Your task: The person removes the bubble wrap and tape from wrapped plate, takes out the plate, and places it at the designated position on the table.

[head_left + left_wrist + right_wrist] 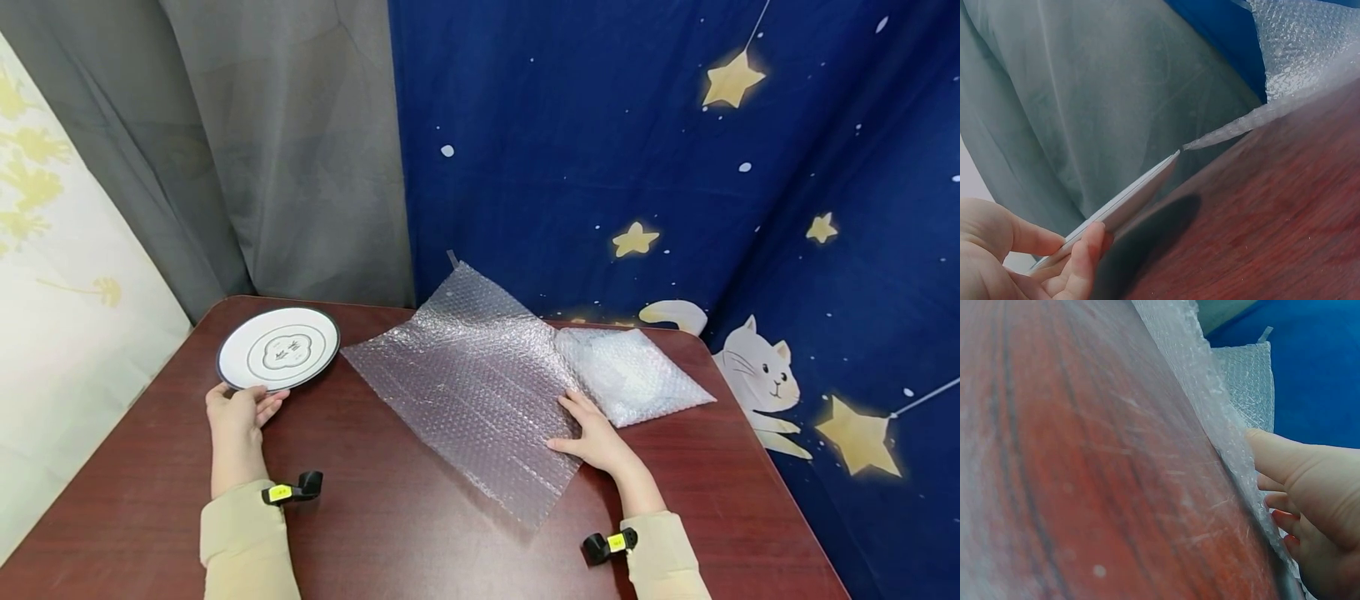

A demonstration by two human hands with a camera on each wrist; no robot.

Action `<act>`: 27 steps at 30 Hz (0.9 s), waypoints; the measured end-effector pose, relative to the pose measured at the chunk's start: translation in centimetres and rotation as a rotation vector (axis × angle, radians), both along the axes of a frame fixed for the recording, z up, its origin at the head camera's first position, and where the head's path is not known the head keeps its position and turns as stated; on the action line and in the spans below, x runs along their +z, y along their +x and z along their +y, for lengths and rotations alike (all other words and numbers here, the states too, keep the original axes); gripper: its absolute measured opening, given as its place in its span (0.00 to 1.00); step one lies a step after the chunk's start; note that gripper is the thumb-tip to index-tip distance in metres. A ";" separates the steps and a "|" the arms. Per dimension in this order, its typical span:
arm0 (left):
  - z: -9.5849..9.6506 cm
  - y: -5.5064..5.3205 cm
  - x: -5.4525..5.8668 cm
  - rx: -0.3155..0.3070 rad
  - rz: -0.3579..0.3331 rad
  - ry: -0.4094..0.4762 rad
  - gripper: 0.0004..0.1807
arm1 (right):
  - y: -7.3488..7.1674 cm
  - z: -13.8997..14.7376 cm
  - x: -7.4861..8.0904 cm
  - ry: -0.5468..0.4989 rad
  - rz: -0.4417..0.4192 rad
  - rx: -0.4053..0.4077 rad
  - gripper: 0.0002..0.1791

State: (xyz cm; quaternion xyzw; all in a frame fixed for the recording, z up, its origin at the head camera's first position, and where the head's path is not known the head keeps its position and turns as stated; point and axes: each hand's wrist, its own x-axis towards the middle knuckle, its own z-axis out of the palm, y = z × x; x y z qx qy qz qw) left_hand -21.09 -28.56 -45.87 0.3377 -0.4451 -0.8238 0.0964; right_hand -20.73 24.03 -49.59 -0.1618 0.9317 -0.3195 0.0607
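My left hand point(242, 410) pinches the near rim of a white plate point(247, 354) with a dark edge and a printed centre. In the left wrist view the plate point(1129, 200) is tilted and lifted off the table, casting a shadow below; the thumb is on top, fingers underneath. A sheet of bubble wrap point(480, 392) lies spread at mid-table, its far corner raised. Spread fingers of my right hand point(600, 437) rest on the sheet's right side. Beside them lies a bubble-wrapped bundle point(637, 375), its contents hidden. The right wrist view shows the right hand point(1316, 494) against the sheet's edge.
The dark red wooden table point(360, 517) runs back to a grey curtain point(300, 167) and a blue starry curtain point(540, 167). A pale curtain point(60, 292) hangs along the left side. The bundle lies near the table's right edge.
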 end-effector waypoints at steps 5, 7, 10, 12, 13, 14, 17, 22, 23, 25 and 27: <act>-0.2 0.0 -0.4 0.005 0.003 0.009 0.43 | 0.1 0.0 0.0 -0.001 0.004 0.004 0.47; -0.3 0.1 -0.5 0.007 0.002 0.008 0.43 | 0.1 0.0 0.0 -0.003 0.006 0.007 0.47; -0.3 0.1 -0.7 0.013 -0.001 0.001 0.43 | 0.1 0.0 0.0 -0.005 0.005 0.007 0.47; -0.3 0.0 -0.8 0.020 -0.005 -0.005 0.43 | 0.1 0.0 0.0 -0.006 0.004 0.008 0.47; -0.3 0.0 -0.9 0.023 -0.006 -0.009 0.43 | 0.1 0.0 0.0 -0.005 0.005 0.008 0.47; -0.3 0.0 -0.9 0.025 -0.007 -0.013 0.43 | 0.1 -0.1 0.0 -0.005 0.005 0.008 0.47; -0.3 0.0 -1.1 0.031 -0.011 -0.018 0.42 | 0.1 -0.1 0.1 -0.001 0.010 0.009 0.47; -0.2 0.1 -1.3 0.041 -0.016 -0.019 0.42 | 0.2 0.0 0.2 -0.008 0.001 0.003 0.47; -0.2 0.1 -1.3 0.042 -0.016 -0.019 0.41 | 0.2 0.0 0.2 -0.011 0.000 0.002 0.47; -0.2 0.1 -1.4 0.039 -0.018 -0.026 0.42 | 0.2 0.0 0.1 -0.010 0.002 0.002 0.47; -0.2 0.0 -1.5 0.037 -0.021 -0.031 0.42 | 0.1 0.0 0.0 -0.005 0.003 0.001 0.47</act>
